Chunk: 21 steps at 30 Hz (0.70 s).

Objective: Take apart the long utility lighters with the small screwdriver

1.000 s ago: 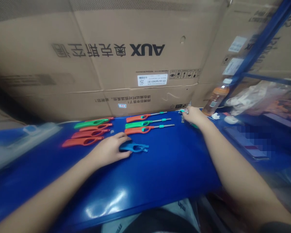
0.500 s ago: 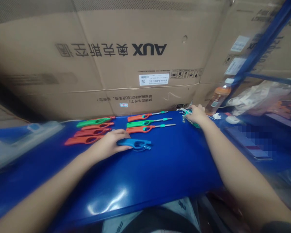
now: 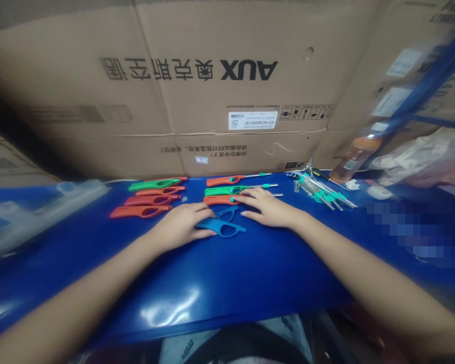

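My left hand (image 3: pixel 184 222) is closed around the grip end of a blue lighter casing (image 3: pixel 227 230), which has an oval trigger opening and no metal tube. Just behind it, partly hidden, is a second blue casing piece (image 3: pixel 229 213). Fingers apart, my right hand (image 3: pixel 269 208) hovers near that piece and partly covers an orange lighter (image 3: pixel 220 200) with a metal tube. Beyond lie a green lighter (image 3: pixel 222 190) and another orange lighter (image 3: pixel 223 181), both with tubes. Left of these, a green casing (image 3: pixel 151 185) and several red-orange casings (image 3: pixel 146 200) lie in a stack of rows.
A pile of metal tubes with teal parts (image 3: pixel 318 189) lies at the back right, beside a screwdriver (image 3: pixel 320 173) and a drink bottle (image 3: pixel 356 159). Cardboard boxes (image 3: pixel 174 116) wall off the back. Clear plastic bags (image 3: pixel 41 222) lie on the blue table (image 3: pixel 250 283) at left.
My right hand has moved left from the pile of tubes to beside the blue pieces. The blue casing in my left hand now shows apart from a second blue piece behind it.
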Motion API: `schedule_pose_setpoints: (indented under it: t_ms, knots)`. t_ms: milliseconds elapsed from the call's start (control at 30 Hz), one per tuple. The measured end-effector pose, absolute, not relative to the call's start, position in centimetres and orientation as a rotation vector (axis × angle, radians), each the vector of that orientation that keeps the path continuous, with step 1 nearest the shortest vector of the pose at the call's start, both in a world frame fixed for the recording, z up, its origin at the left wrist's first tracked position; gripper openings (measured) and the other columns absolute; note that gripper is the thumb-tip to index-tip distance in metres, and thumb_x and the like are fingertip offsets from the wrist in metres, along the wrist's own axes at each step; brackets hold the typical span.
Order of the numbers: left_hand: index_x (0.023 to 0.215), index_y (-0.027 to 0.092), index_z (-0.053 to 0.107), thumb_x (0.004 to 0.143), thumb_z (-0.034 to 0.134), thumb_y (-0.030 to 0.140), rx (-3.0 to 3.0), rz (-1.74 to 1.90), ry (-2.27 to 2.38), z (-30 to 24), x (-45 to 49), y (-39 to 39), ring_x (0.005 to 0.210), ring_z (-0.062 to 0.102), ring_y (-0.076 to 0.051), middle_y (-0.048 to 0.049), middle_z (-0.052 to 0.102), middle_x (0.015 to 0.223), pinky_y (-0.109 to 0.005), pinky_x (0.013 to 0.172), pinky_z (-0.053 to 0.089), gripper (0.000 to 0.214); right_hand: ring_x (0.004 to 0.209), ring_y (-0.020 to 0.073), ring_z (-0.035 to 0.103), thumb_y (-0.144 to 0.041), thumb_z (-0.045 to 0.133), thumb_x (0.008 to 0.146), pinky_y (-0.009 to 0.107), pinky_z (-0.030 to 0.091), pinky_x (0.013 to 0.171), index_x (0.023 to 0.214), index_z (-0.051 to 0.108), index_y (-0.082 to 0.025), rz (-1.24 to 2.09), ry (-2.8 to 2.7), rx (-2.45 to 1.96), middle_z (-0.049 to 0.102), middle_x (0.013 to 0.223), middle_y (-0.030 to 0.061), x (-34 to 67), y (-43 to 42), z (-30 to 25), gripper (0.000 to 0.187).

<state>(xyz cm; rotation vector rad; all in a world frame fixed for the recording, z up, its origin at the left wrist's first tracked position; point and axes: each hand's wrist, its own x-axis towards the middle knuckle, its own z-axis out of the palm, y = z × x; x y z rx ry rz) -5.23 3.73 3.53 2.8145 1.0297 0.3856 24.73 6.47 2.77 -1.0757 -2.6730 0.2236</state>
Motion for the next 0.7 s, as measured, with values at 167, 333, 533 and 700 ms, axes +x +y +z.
schedule_pose_setpoints:
  t_ms: [167,333,533,700]
  knots:
    - [0.129,0.024,0.061,0.092,0.066,0.033,2.682,0.422,1.062,3.3,-4.8,3.0,0.113,0.065,-0.025,-0.0079,0.066,0.124,-0.037,0.097,0.052,0.039,0.116,0.0264,0.052,-0.038,0.055,0.098,0.042,0.043,0.1,0.11,0.063,-0.018,0.262,-2.671,-1.087,0.059,0.123,0.0124,24.6,6.4,3.2,0.024]
    - [0.127,0.022,0.064,0.08,0.063,0.011,2.645,0.3,1.027,4.6,-5.7,3.0,0.109,0.065,-0.024,-0.0076,0.065,0.121,-0.036,0.099,0.052,0.048,0.084,0.0195,0.053,-0.055,0.062,0.091,0.031,0.042,0.074,0.077,0.055,-0.019,0.247,-2.727,-1.135,0.06,0.094,0.0062,25.5,6.7,4.6,0.039]
    - [0.123,0.023,0.068,0.084,0.072,0.028,2.593,0.351,0.972,4.7,-6.1,3.3,0.107,0.066,-0.024,-0.007,0.066,0.118,-0.036,0.097,0.053,0.039,0.077,0.0179,0.055,-0.052,0.07,0.086,0.027,0.034,0.063,0.096,0.055,-0.02,0.308,-2.592,-1.344,0.064,0.093,0.0045,25.4,6.1,5.1,0.037]
    - [0.122,0.021,0.07,0.092,0.067,0.037,2.604,0.366,0.923,4.3,-6.3,4.1,0.107,0.066,-0.024,-0.0085,0.069,0.116,-0.039,0.1,0.05,0.033,0.087,0.0216,0.059,-0.042,0.075,0.083,0.029,0.041,0.07,0.099,0.056,-0.018,0.364,-2.6,-1.403,0.065,0.102,0.0094,25.2,6.0,4.6,0.034]
